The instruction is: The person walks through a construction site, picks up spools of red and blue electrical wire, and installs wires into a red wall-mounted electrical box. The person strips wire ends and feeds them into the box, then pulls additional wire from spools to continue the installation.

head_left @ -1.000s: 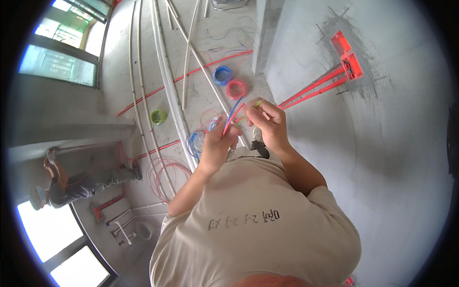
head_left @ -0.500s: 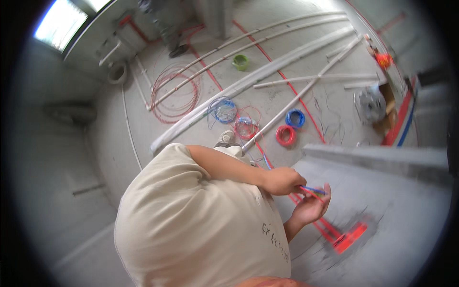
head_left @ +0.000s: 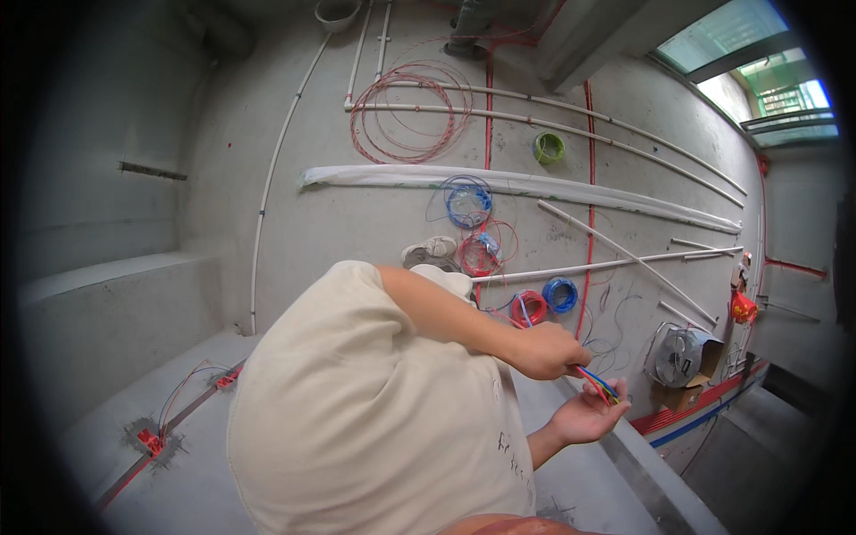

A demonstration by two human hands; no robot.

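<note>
My left hand [head_left: 548, 349] is closed round a small bundle of electrical wires [head_left: 596, 380], coloured red, blue and yellow-green. The wires stick out beyond its fingers toward my right hand [head_left: 588, 415], which is turned palm up. Its curled fingers and thumb hold the wires near their ends; the exact grip is small in view. More wire [head_left: 524, 310] shows behind my left wrist, near a red wire coil [head_left: 528, 308] and a blue wire coil [head_left: 561, 295] on the floor.
White pipes [head_left: 606, 263] and a long wrapped bundle [head_left: 535, 185] lie across the concrete floor. A loose red wire loop [head_left: 358, 134], a green coil [head_left: 548, 147] and a cardboard box [head_left: 711, 359] lie farther off. Red wall boxes [head_left: 152, 441] with wires sit at lower left.
My view has swung round, bringing the window to the upper right and the wall boxes into sight at lower left. Both hands stay together at the wires, which now show more clearly.
</note>
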